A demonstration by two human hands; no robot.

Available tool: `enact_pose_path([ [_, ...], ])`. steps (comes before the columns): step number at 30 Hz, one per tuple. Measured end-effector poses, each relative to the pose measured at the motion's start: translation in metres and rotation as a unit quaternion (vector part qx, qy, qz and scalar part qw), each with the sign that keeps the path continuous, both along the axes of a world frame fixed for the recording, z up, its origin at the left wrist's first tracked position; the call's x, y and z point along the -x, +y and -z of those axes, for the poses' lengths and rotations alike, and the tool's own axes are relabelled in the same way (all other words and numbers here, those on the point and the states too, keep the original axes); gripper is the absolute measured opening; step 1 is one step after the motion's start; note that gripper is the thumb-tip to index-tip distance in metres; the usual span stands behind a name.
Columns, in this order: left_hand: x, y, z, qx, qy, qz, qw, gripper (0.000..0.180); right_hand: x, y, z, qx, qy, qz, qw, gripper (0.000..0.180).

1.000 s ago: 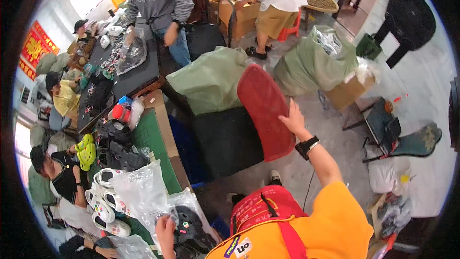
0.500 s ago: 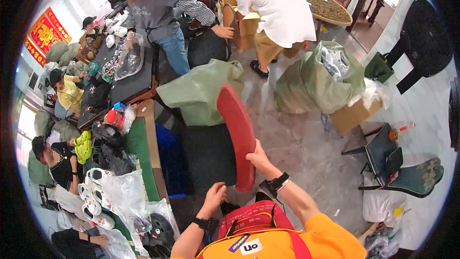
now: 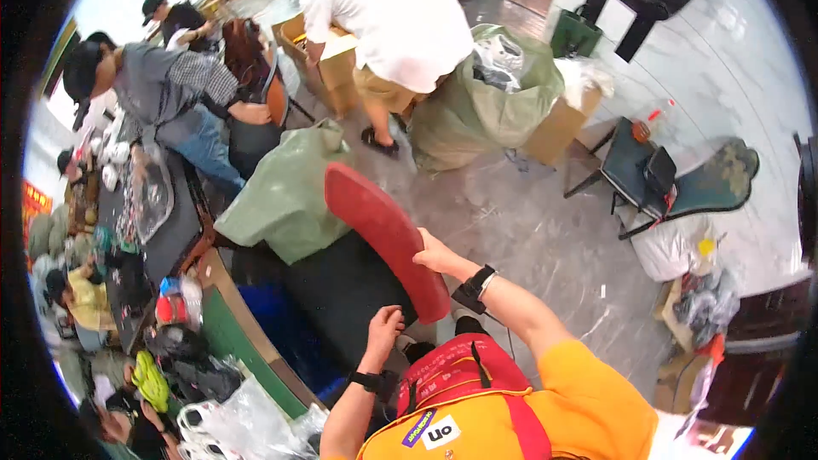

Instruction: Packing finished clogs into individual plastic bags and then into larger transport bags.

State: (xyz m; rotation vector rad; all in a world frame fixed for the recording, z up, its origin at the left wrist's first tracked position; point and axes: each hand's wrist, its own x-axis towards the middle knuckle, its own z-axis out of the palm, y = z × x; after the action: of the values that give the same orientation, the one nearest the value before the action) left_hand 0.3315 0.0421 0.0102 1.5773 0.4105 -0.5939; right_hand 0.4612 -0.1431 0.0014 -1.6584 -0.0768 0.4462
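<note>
A long, curved red chair back (image 3: 368, 204) stands in front of me, running from the middle of the view down toward my body. My right hand (image 3: 434, 252) is closed round its right edge. Left of it extends the dark seat (image 3: 362, 277), partly hidden under the chair back. My left hand (image 3: 388, 324) is held near the lower end of the chair back, its fingers curled in, and I see nothing in them. A green woven sack (image 3: 290, 192) lies just beyond the seat.
A person in a white shirt (image 3: 392, 17) bends over a cardboard box (image 3: 336, 68) ahead. Another, in grey (image 3: 158, 81), touches a chair. A full green sack (image 3: 477, 115) and a dark chair (image 3: 639, 170) stand to the right. A green-topped table (image 3: 243, 336) is at my left.
My view has swung right, so the surroundings shift left. The red chair back now leans more to the left at its far end. My right hand keeps its hold on it.
</note>
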Motion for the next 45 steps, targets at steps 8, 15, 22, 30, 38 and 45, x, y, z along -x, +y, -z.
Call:
enact_pose_path([
  [8,-0.029,-0.002,-0.046,-0.104,-0.271,0.017,0.957,0.022,-0.005,-0.024,-0.005,0.016,0.062,0.01,0.998,0.072],
  [15,-0.105,-0.114,-0.116,-0.069,-0.406,0.109,0.905,0.017,-0.098,-0.257,0.05,0.372,0.063,0.16,0.912,0.066],
  [22,-0.326,-0.348,-0.052,-0.305,-0.519,0.276,0.75,0.077,-0.271,-0.459,0.089,0.083,0.107,0.497,0.857,0.104],
  [30,-0.534,-0.49,0.076,-0.588,-0.202,0.272,0.734,0.078,-0.406,-0.598,0.167,-0.113,0.167,0.45,0.87,0.046],
  [38,-0.506,-0.554,0.085,-0.278,-0.35,0.105,0.889,0.038,-0.397,-0.638,0.191,-0.27,0.096,0.459,0.841,0.042],
  [45,-0.432,-0.55,0.043,-0.102,-0.308,0.109,0.94,0.024,-0.382,-0.646,0.153,-0.132,0.11,0.484,0.858,0.038],
])
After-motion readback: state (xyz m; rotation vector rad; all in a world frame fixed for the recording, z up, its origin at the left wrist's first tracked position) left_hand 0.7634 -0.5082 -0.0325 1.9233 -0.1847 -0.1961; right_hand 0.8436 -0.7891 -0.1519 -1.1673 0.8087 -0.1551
